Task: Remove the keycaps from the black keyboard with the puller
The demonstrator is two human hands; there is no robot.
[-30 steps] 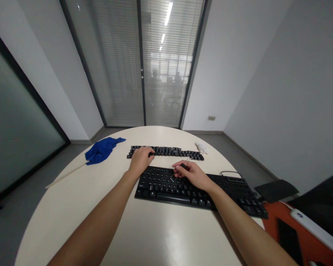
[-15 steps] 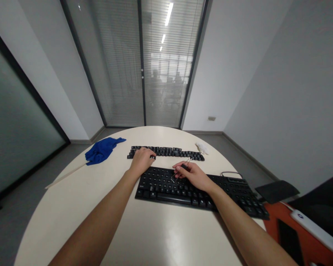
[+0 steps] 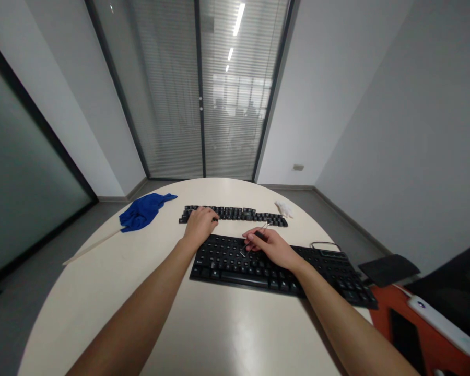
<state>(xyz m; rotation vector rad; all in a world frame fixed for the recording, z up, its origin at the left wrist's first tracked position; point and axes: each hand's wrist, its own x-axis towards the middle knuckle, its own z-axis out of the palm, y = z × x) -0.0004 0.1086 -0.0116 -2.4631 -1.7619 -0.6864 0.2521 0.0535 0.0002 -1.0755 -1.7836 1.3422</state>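
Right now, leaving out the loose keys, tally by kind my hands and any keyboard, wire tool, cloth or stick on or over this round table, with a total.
Hands: 2, left hand and right hand
Keyboard: 1
Wire tool: 1, in the right hand
Blue cloth: 1
Pale stick: 1
Total: 6

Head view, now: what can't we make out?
All in head view:
Loose keycaps: legends too small; some hidden behind left hand.
Left hand: own fingers hide whether it pinches one.
Keyboard: part covered by right hand and forearm.
Black slab, lower right: cut off by bottom edge.
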